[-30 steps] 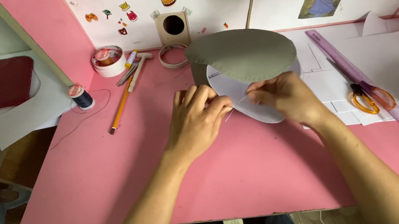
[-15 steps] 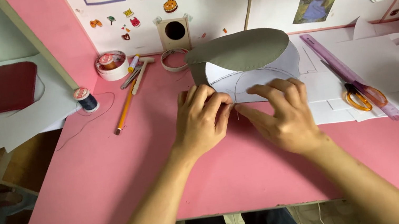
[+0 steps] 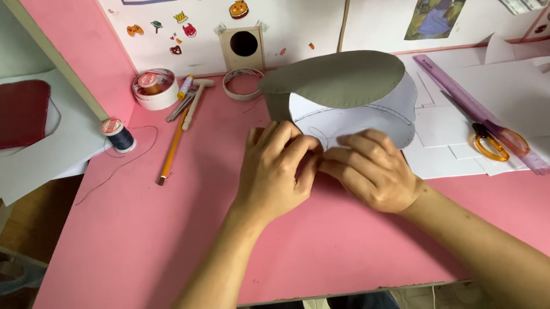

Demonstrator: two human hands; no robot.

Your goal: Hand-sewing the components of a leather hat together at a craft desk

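- Both hands meet at the near edge of a white paper pattern (image 3: 365, 118) that lies on the pink desk (image 3: 156, 239), a little right of centre.
- The left hand (image 3: 276, 172) lies knuckles up, fingers curled down onto the paper edge; the right hand (image 3: 373, 172) comes in from the other side, its fingertips touching the left's.
- Grip: the fingers of both hands are pressed together at the paper's edge, seemingly pinching or creasing it; whether anything small sits between them I cannot tell, as the fingers hide the spot.
- A grey-green fabric piece (image 3: 340, 78), rounded like a brim, lies over the far part of the pattern and curls down at its left end.
- Done, as far as I can judge: the pattern bears a drawn curved line and dashed marks, and the fabric is already cut to shape.
- Left: no stitches or pins show.
- Untouched nearby: thread spool (image 3: 118, 134), pencil (image 3: 172, 152) and tape roll (image 3: 154, 89) to the left; scissors (image 3: 490, 142) and a purple ruler (image 3: 474, 108) on loose white sheets to the right.
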